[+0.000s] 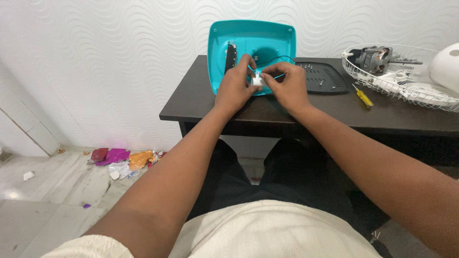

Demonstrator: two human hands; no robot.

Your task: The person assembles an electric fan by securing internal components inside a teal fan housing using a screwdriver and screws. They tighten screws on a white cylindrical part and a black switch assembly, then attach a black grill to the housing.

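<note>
Single head view, looking down, forward, close over table [201, 102]

This looks like a room in a home used as a makeshift repair spot. A small dark wooden surface [201, 102] stands against a wall [119, 57] covered in white, wave-patterned panelling. On the surface lie fan parts: a teal plastic housing [239, 36] propped against the wall, a dark vented plate [325, 76] to its right, then a yellow-handled screwdriver [363, 97] and a white wire guard [406, 93] holding a bare motor [375, 57]. Left of the surface, crumpled coloured wrappers [122, 160] litter a pale tiled floor [57, 200].
</note>
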